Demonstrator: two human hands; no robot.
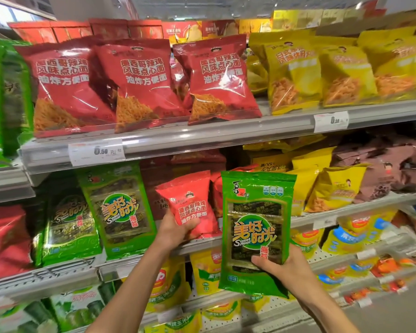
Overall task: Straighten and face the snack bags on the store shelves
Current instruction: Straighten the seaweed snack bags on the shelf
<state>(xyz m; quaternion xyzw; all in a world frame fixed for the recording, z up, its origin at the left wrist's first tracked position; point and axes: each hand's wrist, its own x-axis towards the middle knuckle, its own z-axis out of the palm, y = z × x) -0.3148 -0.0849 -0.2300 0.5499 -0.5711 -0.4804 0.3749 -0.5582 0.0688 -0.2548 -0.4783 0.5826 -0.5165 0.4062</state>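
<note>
My left hand [175,230] grips the lower left of a small red snack bag [190,205] that stands on the middle shelf [322,221]. My right hand [281,265] holds a green seaweed bag [256,227] upright in front of that shelf, thumb on its front near the bottom. Two more green seaweed bags [120,210] stand on the same shelf to the left. Yellow snack bags [332,186] lean on the shelf to the right.
The upper shelf [202,138] carries three large red noodle-snack bags [139,82] and yellow bags [322,68], with price tags [97,151] on its rail. Brown bags [394,164] lie at the far right. Lower shelves hold yellow and green packs [202,270].
</note>
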